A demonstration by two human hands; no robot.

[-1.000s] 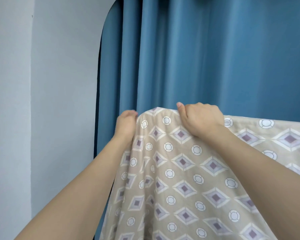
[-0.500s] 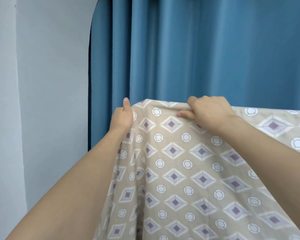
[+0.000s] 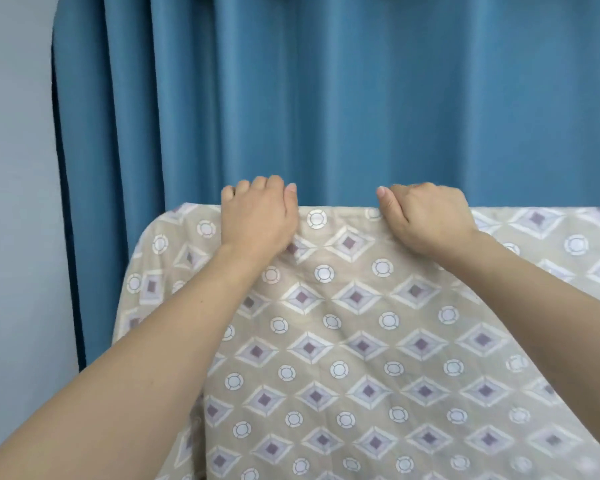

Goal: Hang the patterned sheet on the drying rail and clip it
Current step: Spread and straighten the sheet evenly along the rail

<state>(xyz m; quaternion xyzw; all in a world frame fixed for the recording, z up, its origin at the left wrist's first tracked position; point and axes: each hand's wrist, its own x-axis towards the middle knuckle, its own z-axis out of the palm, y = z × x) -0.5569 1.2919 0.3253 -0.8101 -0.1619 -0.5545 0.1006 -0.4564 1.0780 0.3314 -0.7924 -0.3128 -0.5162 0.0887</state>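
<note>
From the head view, a beige cotton sheet (image 3: pixel 361 341) printed with purple diamonds and white rings drapes over a straight top fold, its near side falling toward the viewer; whatever carries it is hidden beneath the cloth. The left hand (image 3: pixel 258 220) sits at the fold near the sheet's left corner, fingers (image 3: pixel 267 183) curled over the top edge and holding the fabric. The right hand (image 3: pixel 426 220), well apart to the right, grips the same edge with bent fingers. Behind hangs a pleated blue curtain (image 3: pixel 361 98); a pale grey wall (image 3: pixel 14 202) stands at left.
</note>
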